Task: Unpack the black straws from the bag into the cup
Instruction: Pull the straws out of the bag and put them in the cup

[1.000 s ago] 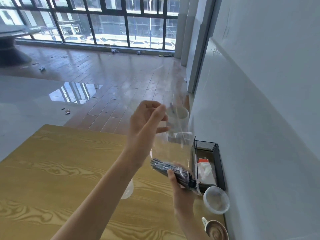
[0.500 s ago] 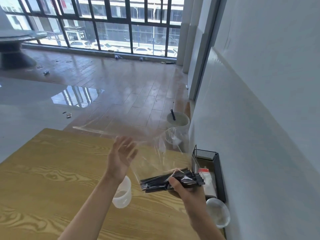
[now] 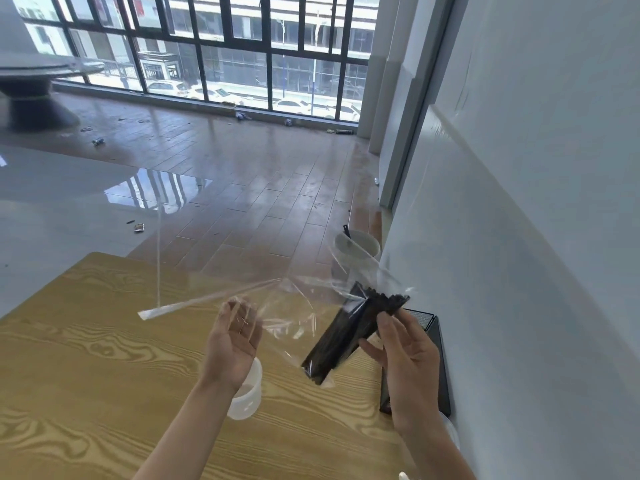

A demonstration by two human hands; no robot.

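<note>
A bundle of black straws [image 3: 349,336] lies inside a clear plastic bag [image 3: 294,306], tilted with its lower end toward me. My right hand [image 3: 403,355] grips the bundle through the bag from the right, thumb on top. My left hand [image 3: 233,336] is raised beside the bag's loose part, palm up and fingers relaxed, touching the film. A translucent white cup [image 3: 247,393] stands on the wooden table [image 3: 86,358] directly under my left wrist, partly hidden by it.
A black mesh box [image 3: 427,341] stands against the white wall at the table's right edge. On the floor beyond the table sits a white bucket [image 3: 360,245] with a dark stick in it. Another round table stands far left.
The straw bundle swung from lying nearly level to a steep tilt, its far end now up and right. My left hand stayed beside the bag, open. The view came closer.
</note>
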